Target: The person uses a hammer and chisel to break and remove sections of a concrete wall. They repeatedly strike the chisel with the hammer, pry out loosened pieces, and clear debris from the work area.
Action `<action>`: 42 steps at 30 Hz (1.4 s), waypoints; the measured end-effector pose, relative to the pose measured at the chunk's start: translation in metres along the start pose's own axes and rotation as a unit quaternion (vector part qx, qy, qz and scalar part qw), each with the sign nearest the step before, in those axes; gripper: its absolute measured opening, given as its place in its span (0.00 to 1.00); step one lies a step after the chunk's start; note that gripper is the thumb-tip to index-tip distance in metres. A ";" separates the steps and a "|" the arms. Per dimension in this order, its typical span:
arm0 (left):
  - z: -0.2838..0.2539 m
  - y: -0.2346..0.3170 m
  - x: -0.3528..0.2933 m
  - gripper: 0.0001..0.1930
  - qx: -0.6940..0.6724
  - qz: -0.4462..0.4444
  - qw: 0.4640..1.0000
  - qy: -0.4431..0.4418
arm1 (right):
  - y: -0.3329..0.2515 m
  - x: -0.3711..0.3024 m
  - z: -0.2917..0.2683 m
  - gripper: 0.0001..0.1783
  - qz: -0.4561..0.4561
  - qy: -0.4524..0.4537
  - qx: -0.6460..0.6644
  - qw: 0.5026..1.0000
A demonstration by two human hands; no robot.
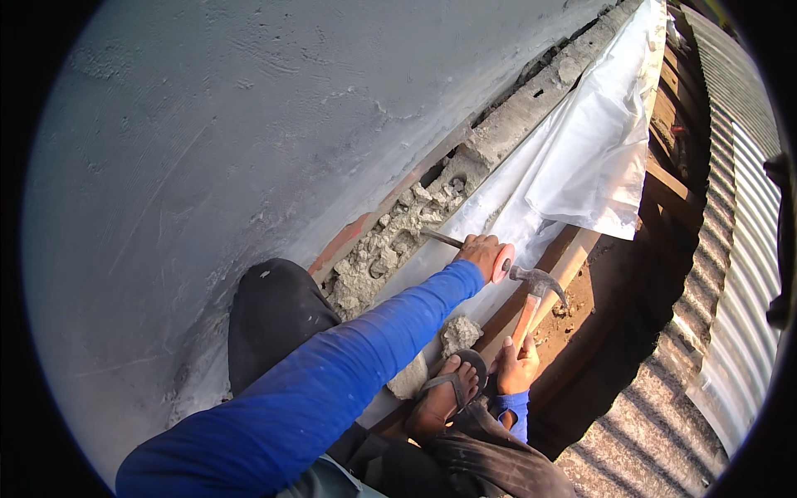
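My left hand (481, 252) is wrapped round a chisel (441, 238) with a round pinkish-red hand guard (502, 264). Its dark shaft points left, and its tip meets broken grey concrete (378, 253) along the wall's foot. In my right hand (515, 366) is the orange-brown handle of a claw hammer (526, 314). The hammer's metal head is up against the chisel's struck end, or very close to it; I cannot tell whether they touch. Both my forearms wear blue sleeves.
A grey plastered wall (183, 141) rises on the left. White plastic sheeting (581, 174) covers wooden beams (573, 257) beside a dark gap. Corrugated roofing (656, 415) lies right. Loose concrete chunks (459, 334) sit near my sandalled foot (452, 386).
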State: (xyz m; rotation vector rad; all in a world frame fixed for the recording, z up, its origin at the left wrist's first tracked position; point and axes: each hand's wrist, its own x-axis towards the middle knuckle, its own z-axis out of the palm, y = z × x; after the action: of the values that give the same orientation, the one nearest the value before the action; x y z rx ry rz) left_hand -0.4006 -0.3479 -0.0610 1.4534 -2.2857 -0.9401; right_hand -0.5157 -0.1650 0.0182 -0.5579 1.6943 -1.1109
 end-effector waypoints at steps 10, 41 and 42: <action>-0.011 0.004 0.012 0.09 0.009 -0.004 1.000 -0.009 | -0.022 0.001 -0.005 0.09 -0.049 0.035 0.028 0.998; -0.003 0.026 0.102 0.10 -0.101 0.129 0.983 0.081 | -0.029 0.015 -0.029 0.13 -0.066 0.038 0.062 0.995; -0.003 0.025 0.102 0.10 -0.093 0.135 0.984 0.066 | -0.028 0.016 -0.028 0.13 -0.068 0.057 0.047 0.995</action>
State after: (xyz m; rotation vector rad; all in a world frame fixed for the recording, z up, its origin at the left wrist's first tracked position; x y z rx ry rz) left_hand -0.4634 -0.4317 -0.0541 1.0653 -2.1644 -0.9172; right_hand -0.5509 -0.1795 0.0376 -0.5658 1.7118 -1.3357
